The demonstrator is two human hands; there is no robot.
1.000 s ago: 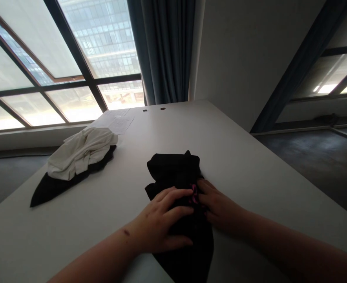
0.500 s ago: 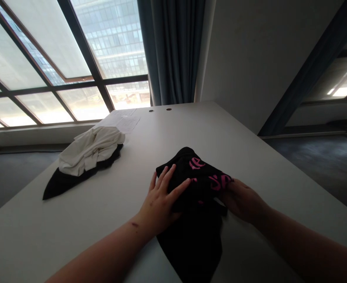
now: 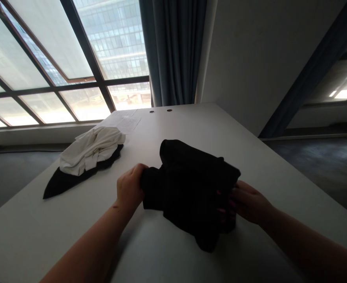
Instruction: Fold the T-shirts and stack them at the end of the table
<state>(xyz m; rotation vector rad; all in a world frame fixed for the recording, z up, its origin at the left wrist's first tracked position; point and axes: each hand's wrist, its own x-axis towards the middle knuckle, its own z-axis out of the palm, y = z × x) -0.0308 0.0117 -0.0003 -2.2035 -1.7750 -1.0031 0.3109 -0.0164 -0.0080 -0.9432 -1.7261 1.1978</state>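
a black cloth [image 3: 191, 184], folded and rumpled into a loose bundle, is held between a person's two bare hands over the near part of a white bench [image 3: 185, 125], its upper edge a thick roll slanting down to the right; whether its underside touches the surface cannot be told. the left hand [image 3: 131, 186] grips the bundle's left end, fingers curled together round the fabric with their tips hidden from view. at the opposite edge the right hand [image 3: 252, 202] pinches the cloth, fingers closed on the side where pink markings [image 3: 221, 214] show among shadowed folds, too dark to read. near the left edge of the bench, apart from the hands, a crumpled white cloth [image 3: 91, 149] lies on top of a dark piece of fabric [image 3: 57, 182], whose pointed corner pokes out toward the near side. beyond that pile, pale sheets of paper [image 3: 126, 124] lie flat by the far left corner, near two small round holes [image 3: 169, 110] in the bench top. behind stand a dark-framed window [image 3: 73, 47], with a glass-fronted building outside, a blue-gray curtain [image 3: 176, 51] and a shaded wall [image 3: 250, 51]; to the right, a second curtain [image 3: 305, 70] hangs above a gray floor [image 3: 317, 161].
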